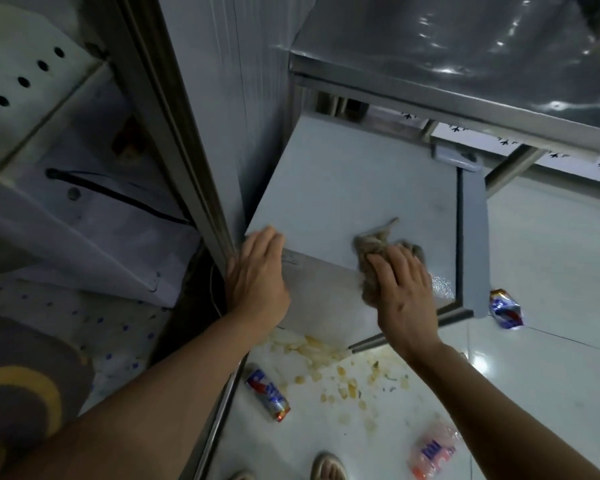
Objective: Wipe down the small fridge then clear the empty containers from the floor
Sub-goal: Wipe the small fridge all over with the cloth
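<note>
The small white fridge [343, 181] stands under a steel table, seen from above. My right hand [402, 292] presses a crumpled grey-brown rag [374, 251] flat against the fridge's near top edge. My left hand [257, 271] rests flat on the fridge's left corner, holding nothing. On the floor lie a red-and-blue can [267, 393] in front of the fridge, a crushed can [506, 310] to the right, and a crushed plastic bottle [433, 452] near my right forearm.
Yellowish food scraps [329, 368] are scattered on the white tiled floor below the fridge. The steel table [465, 57] overhangs the fridge's back. A metal door frame [174, 126] rises at the left. The toe of a shoe [328, 465] shows at the bottom.
</note>
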A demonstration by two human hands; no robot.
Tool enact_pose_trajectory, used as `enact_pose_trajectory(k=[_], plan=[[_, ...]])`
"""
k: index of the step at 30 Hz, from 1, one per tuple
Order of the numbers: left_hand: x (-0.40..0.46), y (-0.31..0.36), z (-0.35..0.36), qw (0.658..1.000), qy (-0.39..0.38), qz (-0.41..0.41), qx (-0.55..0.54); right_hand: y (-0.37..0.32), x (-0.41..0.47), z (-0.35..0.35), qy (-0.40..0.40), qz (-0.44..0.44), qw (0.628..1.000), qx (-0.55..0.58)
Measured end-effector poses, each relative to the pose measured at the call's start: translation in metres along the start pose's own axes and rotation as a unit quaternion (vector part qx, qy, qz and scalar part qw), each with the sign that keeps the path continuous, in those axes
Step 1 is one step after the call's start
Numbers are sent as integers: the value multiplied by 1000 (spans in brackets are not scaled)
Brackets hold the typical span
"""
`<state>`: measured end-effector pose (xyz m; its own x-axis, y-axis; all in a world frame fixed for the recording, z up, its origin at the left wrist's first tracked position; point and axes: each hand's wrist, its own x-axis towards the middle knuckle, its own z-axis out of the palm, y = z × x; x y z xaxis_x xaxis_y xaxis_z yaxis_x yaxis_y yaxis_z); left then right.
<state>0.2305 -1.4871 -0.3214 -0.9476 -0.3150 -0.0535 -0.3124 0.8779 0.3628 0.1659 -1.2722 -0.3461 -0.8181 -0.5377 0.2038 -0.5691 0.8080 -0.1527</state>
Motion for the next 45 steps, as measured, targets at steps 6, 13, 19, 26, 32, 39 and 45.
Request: enact_pose_trajectory(k=[6, 13, 19, 26, 32, 39, 45], plan=[[2, 2, -3, 999, -31, 2, 36, -56, 38, 8, -30, 6, 999, 32], [-9, 56, 25, 992, 9, 101, 79, 10, 3, -12, -91, -9, 994, -55], [-18, 84, 54, 995, 30, 57, 75, 78, -50, -30, -54, 80, 986, -134], [-21, 92, 67, 995, 46, 35, 84, 79, -54, -15, 66, 93, 993, -28], [-16, 75, 88, 983, 144, 78, 89, 84, -56, 5, 184, 81, 980, -3], [-5, 61, 115, 953, 264, 131, 69, 77, -52, 27, 322, 99, 940, -43], [2, 54, 125, 930, 327, 159, 62, 81, -49, 39, 377, 86, 917, -93]])
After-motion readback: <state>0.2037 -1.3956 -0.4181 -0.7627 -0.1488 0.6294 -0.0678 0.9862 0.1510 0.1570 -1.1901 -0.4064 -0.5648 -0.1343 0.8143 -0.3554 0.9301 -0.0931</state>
